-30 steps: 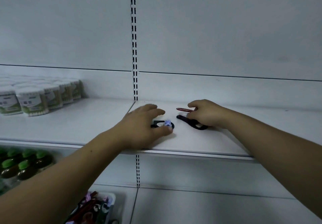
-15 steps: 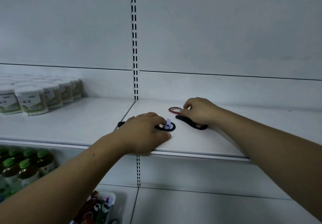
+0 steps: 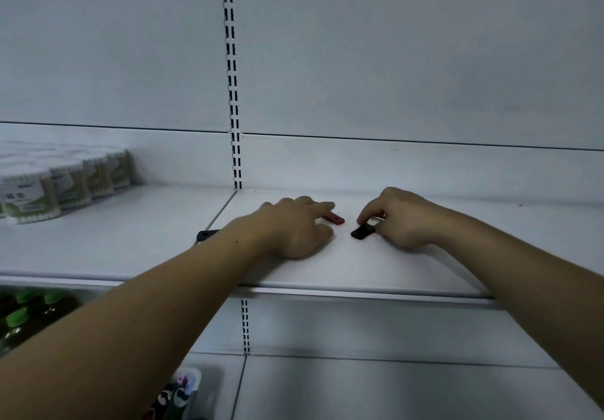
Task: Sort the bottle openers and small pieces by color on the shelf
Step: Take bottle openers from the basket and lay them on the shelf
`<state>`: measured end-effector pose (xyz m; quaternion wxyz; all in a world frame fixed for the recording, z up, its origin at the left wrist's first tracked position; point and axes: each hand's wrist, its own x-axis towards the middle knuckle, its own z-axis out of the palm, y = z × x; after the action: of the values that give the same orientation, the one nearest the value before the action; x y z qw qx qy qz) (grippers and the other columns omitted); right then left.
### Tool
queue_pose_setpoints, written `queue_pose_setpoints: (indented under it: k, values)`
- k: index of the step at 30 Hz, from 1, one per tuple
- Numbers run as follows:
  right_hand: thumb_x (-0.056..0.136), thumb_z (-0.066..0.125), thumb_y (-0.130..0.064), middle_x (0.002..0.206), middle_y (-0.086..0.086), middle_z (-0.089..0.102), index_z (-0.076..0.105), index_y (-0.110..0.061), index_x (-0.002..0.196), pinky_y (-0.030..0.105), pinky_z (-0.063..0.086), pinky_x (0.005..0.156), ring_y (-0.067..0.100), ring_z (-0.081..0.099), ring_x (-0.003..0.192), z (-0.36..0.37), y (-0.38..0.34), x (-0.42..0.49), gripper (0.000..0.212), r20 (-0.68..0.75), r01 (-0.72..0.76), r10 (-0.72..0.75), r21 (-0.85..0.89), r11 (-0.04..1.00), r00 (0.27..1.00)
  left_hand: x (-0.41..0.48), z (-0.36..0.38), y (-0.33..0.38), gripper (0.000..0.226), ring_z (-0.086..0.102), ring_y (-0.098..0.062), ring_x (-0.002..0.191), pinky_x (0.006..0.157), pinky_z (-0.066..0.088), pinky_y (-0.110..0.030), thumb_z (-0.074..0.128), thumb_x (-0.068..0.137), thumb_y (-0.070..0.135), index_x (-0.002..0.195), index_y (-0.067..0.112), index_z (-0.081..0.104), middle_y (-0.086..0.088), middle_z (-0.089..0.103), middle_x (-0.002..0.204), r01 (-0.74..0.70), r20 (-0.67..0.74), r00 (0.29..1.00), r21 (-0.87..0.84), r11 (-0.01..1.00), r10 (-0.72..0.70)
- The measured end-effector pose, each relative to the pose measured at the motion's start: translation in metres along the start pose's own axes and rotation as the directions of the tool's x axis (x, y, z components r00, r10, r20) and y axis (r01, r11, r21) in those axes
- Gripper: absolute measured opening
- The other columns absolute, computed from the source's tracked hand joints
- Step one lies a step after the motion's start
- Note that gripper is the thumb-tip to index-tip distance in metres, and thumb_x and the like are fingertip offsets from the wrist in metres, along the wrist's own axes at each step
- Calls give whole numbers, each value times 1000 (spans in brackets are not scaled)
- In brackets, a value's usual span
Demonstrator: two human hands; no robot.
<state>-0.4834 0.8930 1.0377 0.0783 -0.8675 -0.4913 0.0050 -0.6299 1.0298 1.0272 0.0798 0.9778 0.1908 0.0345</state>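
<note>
A white metal shelf runs across a store fixture, backed by plain white panels and split by a slotted white upright. The light is dim and bluish. At the far left of the shelf stand round white tubs of cotton swabs with green labels. On the level below, at the left edge, are dark bottles with green caps. At the bottom edge of the view is a pale container of mixed small pieces, too blurred to make out.

The flat red bottle opener lies on the shelf right of the upright, only its square end showing. The left hand rests palm down over it, index finger stretched out straight on top of the red piece, gripping nothing. Just beside it to the right, the flat black bottle opener lies with one end on the shelf. The right hand pinches its other end between curled fingers and thumb, with a small pale glint at the fingertips. The end of another black piece pokes out from behind the left forearm, near the seam between the shelf boards.
</note>
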Motion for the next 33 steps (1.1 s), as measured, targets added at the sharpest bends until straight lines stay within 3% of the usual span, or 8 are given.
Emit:
queue_pose_setpoints:
  k: [3,7,14,18,21,25,28,33]
  values:
    - [96,48,-25,120,-10,59,66,-32,107,23,40,85,12,53,106,4,10,4,22,-9,-22,23,100,995,1000,14,3,8,53,18,-21,143,114,16,-47,25,94,60,146,48,18,16,15,157,-14,105,994,106,994,3]
    - [93,54,-41,121,-13,53,57,-32,120,22,36,86,9,49,103,7,12,7,29,45,14,-21,142,990,999,11,-3,2,50,37,-17,133,111,25,-41,36,91,63,138,44,36,21,30,149,-34,121,992,26,999,30]
    - [103,27,-37,154,-4,31,32,-21,148,31,24,113,19,31,139,12,0,35,47,165,31,-33,18,999,986,0,-4,-18,44,38,-8,132,115,13,-40,39,93,59,134,44,40,22,35,146,-54,52,997,36,998,52]
    - [100,35,-34,130,1,48,52,-18,122,37,36,103,25,43,126,20,-6,43,32,9,121,-121,-5,993,993,-11,-9,-25,50,31,-6,136,117,10,-42,44,88,63,135,47,37,19,36,145,-49,-74,996,41,998,52]
    - [97,45,-37,121,-7,49,52,-29,132,26,35,98,14,47,117,17,-27,30,36,-111,280,-268,112,953,957,-24,-21,-42,63,24,-8,140,115,16,-27,54,87,55,143,33,37,12,27,153,30,-80,996,-48,998,-34]
    - [86,51,-61,115,-14,48,48,-40,134,26,36,96,8,45,111,15,-67,10,52,21,321,-329,166,932,944,-38,-15,-61,50,33,-11,136,105,21,-18,50,94,30,143,25,40,6,35,151,122,-10,992,-102,987,-124]
    - [86,56,-56,110,-10,50,57,-37,123,25,35,84,10,47,104,20,-78,7,41,1,341,-344,120,932,939,-43,-7,-64,42,42,-13,127,100,27,-18,49,95,26,138,28,46,5,46,142,123,-96,986,-121,985,-135]
    - [85,61,-45,95,-18,55,63,-33,105,26,44,87,7,51,98,20,-70,0,23,-61,311,-305,182,933,950,-46,-6,-64,36,45,-5,102,86,29,-14,59,91,23,126,28,56,8,55,122,55,-199,975,-214,975,-98]
